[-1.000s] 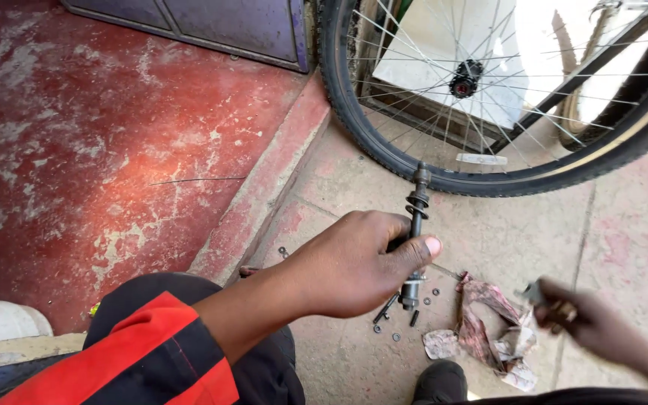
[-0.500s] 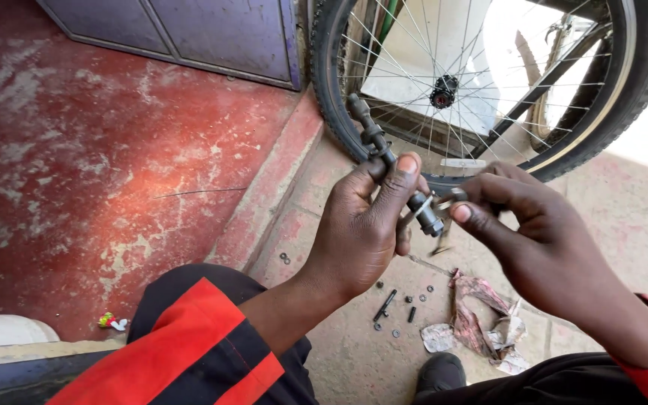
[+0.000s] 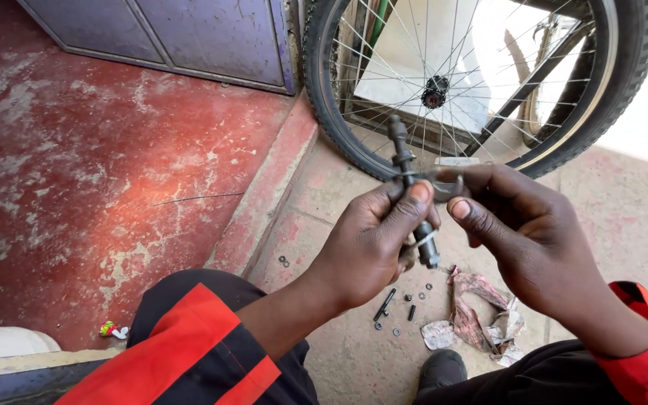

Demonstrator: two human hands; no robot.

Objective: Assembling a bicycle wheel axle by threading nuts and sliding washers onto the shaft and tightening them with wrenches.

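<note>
Head view: left hand (image 3: 373, 244) grips a dark threaded wheel axle (image 3: 412, 199) upright before the bicycle wheel (image 3: 481, 82); right hand (image 3: 523, 232) pinches a small wrench (image 3: 444, 186) on it. Loose nuts and washers (image 3: 406, 307) beside a rag (image 3: 478, 319) lie on the pavement below, apparently unfitted.

Left hand (image 3: 365, 251) holds a dark axle (image 3: 408, 187) upright; right hand (image 3: 530, 240) pinches a wrench (image 3: 444, 187) on it.

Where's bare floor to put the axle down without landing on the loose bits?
Free: the red floor left of the raised curb, and the paving right of the wheel. Crowded: under the left hand and right hand holding the axle, where small nuts and pins lie beside a crumpled rag.
</note>
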